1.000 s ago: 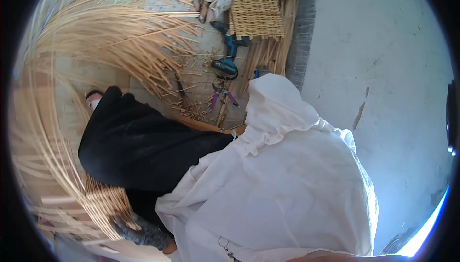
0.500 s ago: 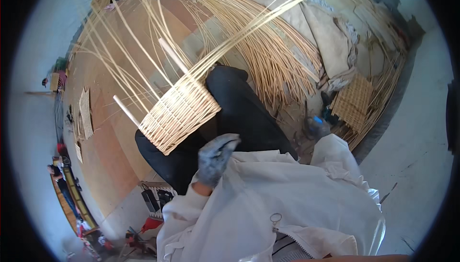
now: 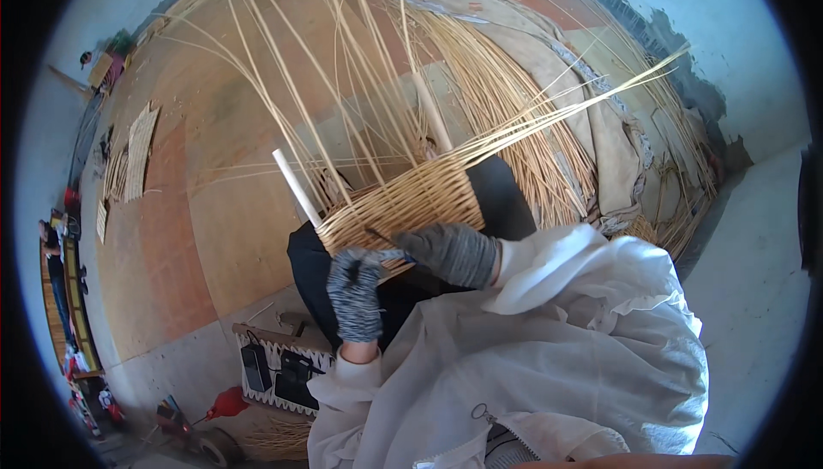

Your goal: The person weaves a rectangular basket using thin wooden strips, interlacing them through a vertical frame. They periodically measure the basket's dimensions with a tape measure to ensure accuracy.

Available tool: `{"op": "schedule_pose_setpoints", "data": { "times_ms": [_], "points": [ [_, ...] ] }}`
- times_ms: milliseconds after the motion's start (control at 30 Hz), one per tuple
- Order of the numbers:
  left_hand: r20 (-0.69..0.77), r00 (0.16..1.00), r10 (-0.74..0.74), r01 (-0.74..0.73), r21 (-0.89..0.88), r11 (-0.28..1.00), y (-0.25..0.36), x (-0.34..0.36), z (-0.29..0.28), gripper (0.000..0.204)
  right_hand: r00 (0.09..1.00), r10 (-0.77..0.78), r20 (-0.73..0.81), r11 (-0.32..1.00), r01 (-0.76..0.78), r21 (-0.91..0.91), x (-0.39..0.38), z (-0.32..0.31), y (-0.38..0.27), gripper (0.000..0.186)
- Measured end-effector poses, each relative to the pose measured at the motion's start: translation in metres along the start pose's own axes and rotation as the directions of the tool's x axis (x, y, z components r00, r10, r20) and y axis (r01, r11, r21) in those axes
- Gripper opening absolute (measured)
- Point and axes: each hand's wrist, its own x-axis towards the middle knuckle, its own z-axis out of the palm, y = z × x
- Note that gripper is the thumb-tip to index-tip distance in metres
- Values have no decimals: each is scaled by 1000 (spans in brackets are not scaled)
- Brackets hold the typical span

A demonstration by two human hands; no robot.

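A wicker panel (image 3: 429,196), curved like a basket side, leans across my dark-trousered knees. Thick pale stakes (image 3: 297,188) and long thin willow rods rise from its upper edge; a bundle of rods (image 3: 583,111) sweeps out to the right. My right hand (image 3: 450,255), in a grey knitted glove, is closed round a small tool (image 3: 408,256) with a bit of blue and a dark tip; its kind is mostly hidden. My left hand (image 3: 355,293), gloved alike, is at the panel's lower left corner with fingers curled; what they hold cannot be made out.
A large spread of loose willow rods (image 3: 514,126) lies beyond my right knee, beside crumpled beige cloth (image 3: 613,182). Flat woven pieces (image 3: 137,156) lie on the floor at left. Near my left side stands a crate (image 3: 283,366) with black devices. A wall (image 3: 746,246) rises at right.
My right hand has come from the far right, with the blue-marked tool, to the wicker panel. My left hand has moved up to the panel's lower edge. The view has shifted.
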Motion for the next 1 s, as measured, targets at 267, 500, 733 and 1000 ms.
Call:
{"op": "schedule_pose_setpoints", "data": {
  "times_ms": [267, 500, 733, 1000],
  "points": [
    [-482, 844, 235, -214, 99, 972, 48, 136, -80, 23, 972, -92, -215, 844, -39, -535, 85, -106, 110, 23],
    [-331, 943, 9, 39, 140, 989, 20, 185, -62, 25, 923, 378, -75, 779, -360, -514, 64, -166, 225, 24],
    [-397, 915, 65, 83, 344, 935, 33, 191, -60, 23, 940, 234, -250, 778, -335, -531, 36, -143, 225, 23],
    [-326, 941, 95, 79, 483, 872, 31, 198, -74, 24, 902, 226, -369, 752, -402, -522, 45, -120, 246, 24]
  ]
}}
